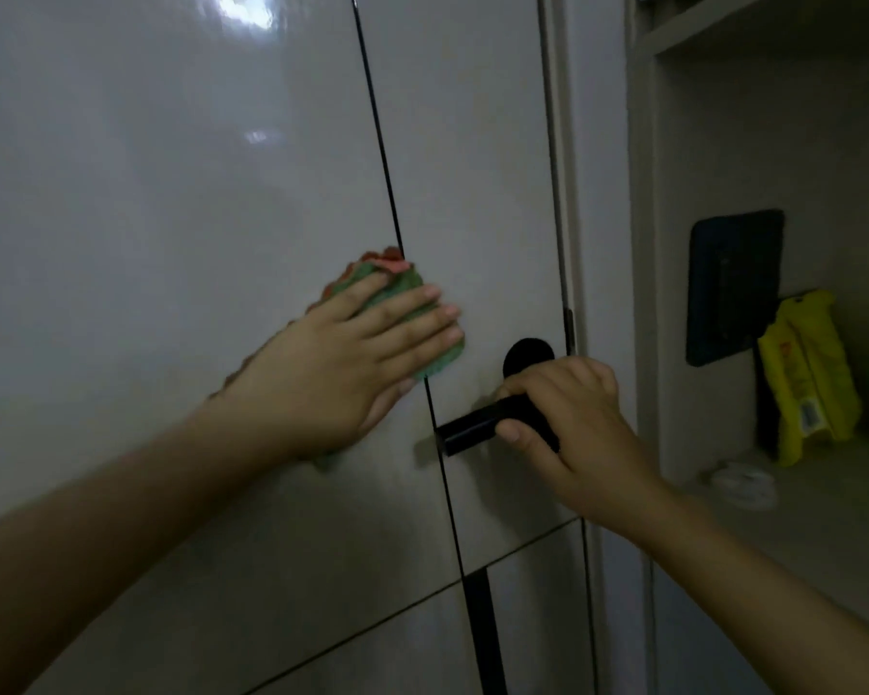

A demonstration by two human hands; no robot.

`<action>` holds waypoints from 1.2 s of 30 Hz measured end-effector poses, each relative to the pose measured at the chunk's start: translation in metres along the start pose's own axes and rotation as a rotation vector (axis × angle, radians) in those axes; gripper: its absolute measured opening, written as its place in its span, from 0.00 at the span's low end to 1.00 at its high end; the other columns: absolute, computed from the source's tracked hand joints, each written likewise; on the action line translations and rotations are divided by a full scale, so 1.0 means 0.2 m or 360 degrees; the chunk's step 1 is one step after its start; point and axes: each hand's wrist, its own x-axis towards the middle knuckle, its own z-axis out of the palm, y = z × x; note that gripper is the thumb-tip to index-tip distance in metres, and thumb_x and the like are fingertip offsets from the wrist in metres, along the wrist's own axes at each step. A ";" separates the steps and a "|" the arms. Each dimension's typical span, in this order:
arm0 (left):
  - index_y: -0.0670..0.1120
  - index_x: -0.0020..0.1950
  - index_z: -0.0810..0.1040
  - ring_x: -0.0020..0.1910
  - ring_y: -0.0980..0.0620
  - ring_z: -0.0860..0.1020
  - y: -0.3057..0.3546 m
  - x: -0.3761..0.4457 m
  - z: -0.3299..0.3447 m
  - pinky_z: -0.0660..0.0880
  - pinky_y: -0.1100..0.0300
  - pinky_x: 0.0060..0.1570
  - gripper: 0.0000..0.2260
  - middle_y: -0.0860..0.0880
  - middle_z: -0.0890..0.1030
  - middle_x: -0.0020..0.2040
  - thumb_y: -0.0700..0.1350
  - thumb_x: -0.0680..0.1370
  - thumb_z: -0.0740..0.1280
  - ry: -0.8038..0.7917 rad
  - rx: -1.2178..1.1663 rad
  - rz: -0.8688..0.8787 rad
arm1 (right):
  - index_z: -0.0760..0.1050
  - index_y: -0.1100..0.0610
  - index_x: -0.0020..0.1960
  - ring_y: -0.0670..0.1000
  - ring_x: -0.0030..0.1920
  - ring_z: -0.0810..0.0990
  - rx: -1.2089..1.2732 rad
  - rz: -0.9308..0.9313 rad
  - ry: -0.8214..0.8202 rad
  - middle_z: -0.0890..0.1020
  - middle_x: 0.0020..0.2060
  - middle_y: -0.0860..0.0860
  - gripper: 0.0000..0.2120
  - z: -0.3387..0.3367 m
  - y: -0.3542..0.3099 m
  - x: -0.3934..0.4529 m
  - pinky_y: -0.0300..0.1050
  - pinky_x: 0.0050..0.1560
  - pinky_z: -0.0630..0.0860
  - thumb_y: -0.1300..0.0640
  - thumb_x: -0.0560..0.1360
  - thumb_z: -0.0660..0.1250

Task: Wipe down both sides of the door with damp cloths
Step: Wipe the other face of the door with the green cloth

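Note:
A glossy pale grey door (171,203) with thin black inlay lines fills the left and middle of the head view. My left hand (342,358) lies flat with straight fingers on a green and orange cloth (397,280), pressing it against the door just left of the handle. My right hand (568,418) grips the black lever handle (472,427), whose round black base (525,353) shows above my knuckles. Most of the cloth is hidden under my left palm.
The door frame (568,193) runs down the right side of the door. Beyond it is a recessed shelf (823,534) holding a yellow packet (808,373), a small white object (741,481) and a black panel (733,288) on the wall.

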 end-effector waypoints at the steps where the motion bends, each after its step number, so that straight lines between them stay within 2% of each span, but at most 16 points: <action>1: 0.46 0.77 0.59 0.76 0.44 0.58 0.00 0.00 0.01 0.53 0.44 0.74 0.25 0.46 0.61 0.76 0.52 0.81 0.48 0.0031 0.0025 -0.0004 | 0.77 0.56 0.51 0.49 0.48 0.71 -0.0021 -0.0025 0.0031 0.76 0.42 0.47 0.20 0.02 0.01 0.00 0.40 0.49 0.56 0.43 0.77 0.53; 4: 0.45 0.75 0.63 0.74 0.43 0.62 0.03 0.00 0.01 0.56 0.43 0.73 0.24 0.46 0.65 0.74 0.52 0.81 0.48 0.0082 0.0112 -0.0032 | 0.76 0.55 0.50 0.52 0.46 0.72 -0.0092 -0.0122 0.0158 0.74 0.41 0.46 0.21 0.06 0.03 -0.01 0.43 0.45 0.56 0.42 0.76 0.51; 8: 0.45 0.77 0.59 0.75 0.43 0.58 0.10 -0.02 0.00 0.52 0.44 0.74 0.26 0.45 0.61 0.76 0.52 0.81 0.43 0.0087 0.0208 -0.0195 | 0.75 0.53 0.51 0.51 0.48 0.69 -0.0171 -0.0231 0.0247 0.72 0.41 0.45 0.25 0.08 0.06 -0.02 0.43 0.44 0.55 0.38 0.74 0.47; 13: 0.46 0.77 0.57 0.76 0.43 0.56 0.19 -0.01 0.04 0.51 0.42 0.74 0.26 0.46 0.59 0.77 0.53 0.80 0.43 0.0038 0.0206 -0.0399 | 0.76 0.53 0.50 0.51 0.46 0.69 -0.0127 -0.0249 0.0301 0.75 0.40 0.46 0.19 0.08 0.09 -0.01 0.42 0.44 0.53 0.42 0.75 0.52; 19: 0.46 0.75 0.64 0.75 0.42 0.61 0.40 0.02 0.10 0.55 0.41 0.73 0.24 0.46 0.64 0.75 0.51 0.80 0.52 0.0175 0.0018 -0.0493 | 0.76 0.54 0.52 0.50 0.46 0.70 -0.0043 -0.0265 0.0163 0.74 0.39 0.45 0.16 0.04 0.12 0.01 0.45 0.51 0.58 0.45 0.79 0.56; 23: 0.48 0.74 0.67 0.74 0.43 0.62 0.53 0.06 0.15 0.55 0.42 0.73 0.22 0.47 0.65 0.74 0.49 0.80 0.55 0.0330 -0.0081 -0.0676 | 0.77 0.52 0.51 0.48 0.43 0.70 0.0044 -0.0272 0.0071 0.77 0.38 0.48 0.12 0.01 0.14 0.04 0.41 0.48 0.57 0.47 0.79 0.57; 26: 0.47 0.73 0.69 0.73 0.43 0.65 0.60 0.14 0.17 0.53 0.44 0.74 0.22 0.46 0.68 0.73 0.48 0.79 0.58 0.0427 -0.0049 -0.0848 | 0.75 0.48 0.49 0.43 0.39 0.68 0.0097 -0.0259 0.0040 0.76 0.36 0.42 0.08 -0.01 0.14 0.05 0.40 0.48 0.57 0.47 0.78 0.58; 28: 0.46 0.75 0.64 0.74 0.44 0.62 0.71 0.17 0.21 0.49 0.47 0.73 0.25 0.46 0.66 0.74 0.50 0.79 0.58 0.0349 -0.0028 -0.0962 | 0.73 0.46 0.47 0.40 0.38 0.69 0.0127 -0.0244 0.0010 0.74 0.35 0.39 0.06 -0.01 0.14 0.04 0.39 0.47 0.57 0.48 0.78 0.59; 30: 0.45 0.77 0.56 0.76 0.45 0.56 0.84 0.15 0.25 0.43 0.46 0.74 0.27 0.46 0.60 0.77 0.53 0.80 0.54 0.0188 -0.0011 -0.0948 | 0.73 0.46 0.46 0.40 0.38 0.70 0.0140 -0.0206 -0.0027 0.76 0.36 0.42 0.06 -0.01 0.13 0.04 0.39 0.46 0.58 0.48 0.78 0.58; 32: 0.43 0.78 0.56 0.77 0.46 0.56 0.93 0.11 0.27 0.44 0.46 0.74 0.28 0.45 0.59 0.77 0.54 0.80 0.52 0.0080 -0.0021 -0.0930 | 0.73 0.47 0.47 0.41 0.38 0.71 0.0144 -0.0186 -0.0048 0.78 0.37 0.46 0.06 -0.02 0.12 0.03 0.39 0.46 0.59 0.48 0.79 0.59; 36: 0.42 0.77 0.59 0.76 0.46 0.58 0.91 0.12 0.27 0.47 0.47 0.74 0.28 0.44 0.61 0.76 0.53 0.79 0.52 0.0170 0.0010 -0.0941 | 0.73 0.47 0.47 0.47 0.41 0.75 0.0130 -0.0178 -0.0076 0.80 0.39 0.49 0.06 -0.02 0.12 0.04 0.38 0.47 0.60 0.48 0.79 0.58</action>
